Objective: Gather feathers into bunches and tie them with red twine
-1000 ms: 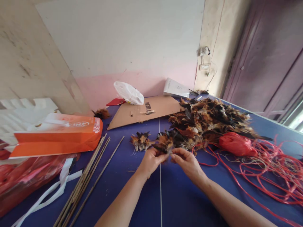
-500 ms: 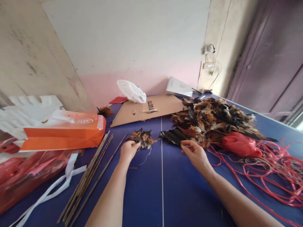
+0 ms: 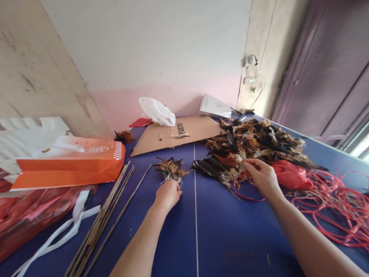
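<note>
A small bundle of brown and black feathers [image 3: 170, 168] lies on the blue table, with pale thread at its near end. My left hand [image 3: 168, 195] is closed at that near end, its fingertips mostly hidden from me. To the right, my right hand [image 3: 264, 177] pinches a feather at the near edge of a large feather pile [image 3: 259, 140], thumb and forefinger together. Long black feathers [image 3: 210, 166] stick out of the pile's left side. Beside my right wrist sits a red plastic string ball [image 3: 291, 175], its loose strands tangled to the right.
Thin sticks [image 3: 99, 223] lie left of my left forearm, near an orange paper bag [image 3: 72, 169] and white straps [image 3: 62, 238]. Flattened cardboard [image 3: 175, 134] lies behind, bearing a white plastic bag [image 3: 158, 111]. A white box [image 3: 215, 105] stands against the wall.
My left hand has shifted from the feather bundle's left side to its near end and closed. My right hand has moved right and away from me, to the pile's edge, pinching there.
</note>
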Tool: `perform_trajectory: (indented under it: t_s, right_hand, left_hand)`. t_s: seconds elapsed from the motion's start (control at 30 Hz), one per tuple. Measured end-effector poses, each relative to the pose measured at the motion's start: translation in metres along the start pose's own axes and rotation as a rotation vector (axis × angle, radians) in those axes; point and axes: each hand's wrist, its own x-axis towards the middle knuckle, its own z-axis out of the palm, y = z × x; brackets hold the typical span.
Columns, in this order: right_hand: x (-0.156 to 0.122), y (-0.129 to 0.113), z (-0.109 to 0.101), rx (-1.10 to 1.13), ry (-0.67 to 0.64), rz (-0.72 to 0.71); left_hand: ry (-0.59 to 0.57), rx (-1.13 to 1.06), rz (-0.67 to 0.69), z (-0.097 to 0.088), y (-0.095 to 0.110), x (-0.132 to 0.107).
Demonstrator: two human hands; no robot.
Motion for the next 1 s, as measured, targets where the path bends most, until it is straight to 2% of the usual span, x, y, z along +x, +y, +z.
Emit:
perform_trajectory:
  t_s: [0.1, 0.2, 0.23, 0.3, 0.37, 0.43, 0.6, 0.67, 0.8, 0.87, 0.9, 0.93, 1.0]
  right_hand:
    - [0.013, 0.011, -0.014, -0.022, 0.049, 0.006]
    - [0.017, 0.016, -0.018, -0.103, 0.062, -0.003]
    - [0.016, 0.016, -0.016, -0.135, 0.047, -0.004]
    - [0.011, 0.013, -0.011, -0.187, -0.018, -0.032]
    - [0.005, 0.009, -0.003, -0.232, -0.104, -0.103]
    - [-0.002, 0.008, 0.005, -0.288, -0.166, -0.188]
    - [-0.015, 0.006, 0.021, -0.332, -0.258, -0.293]
    - [-0.022, 0.0, 0.023, -0.276, -0.409, -0.264]
    - [-0.041, -0.018, 0.021, -0.113, -0.903, -0.143]
    - [-0.049, -0.022, 0.022, -0.103, -1.058, -0.124]
    - [-0.051, -0.022, 0.023, -0.131, -1.06, -0.149]
    - [-0.053, -0.02, 0.025, -0.18, -1.007, -0.192]
    - [-0.056, -0.014, 0.032, -0.302, -0.836, -0.285]
  left_hand:
    - [-0.025, -0.038, 0.057, 0.003, 0.005, 0.0]
    - [-0.063, -0.115, 0.172, 0.005, 0.018, -0.005]
    - [-0.091, -0.165, 0.222, 0.006, 0.024, -0.008]
    - [-0.236, -0.425, 0.32, 0.01, 0.037, -0.015]
    - [-0.405, -0.688, 0.312, 0.017, 0.048, -0.022]
    - [-0.516, -0.84, 0.312, 0.025, 0.057, -0.028]
    - [-0.571, -0.939, 0.254, 0.042, 0.065, -0.032]
    - [-0.575, -0.982, 0.228, 0.045, 0.065, -0.03]
    - [-0.61, -1.062, 0.226, 0.044, 0.062, -0.028]
    - [-0.621, -1.091, 0.224, 0.043, 0.06, -0.028]
    - [-0.624, -1.099, 0.223, 0.042, 0.06, -0.027]
    - [-0.623, -1.1, 0.223, 0.042, 0.06, -0.027]
    - [-0.618, -1.082, 0.224, 0.041, 0.06, -0.027]
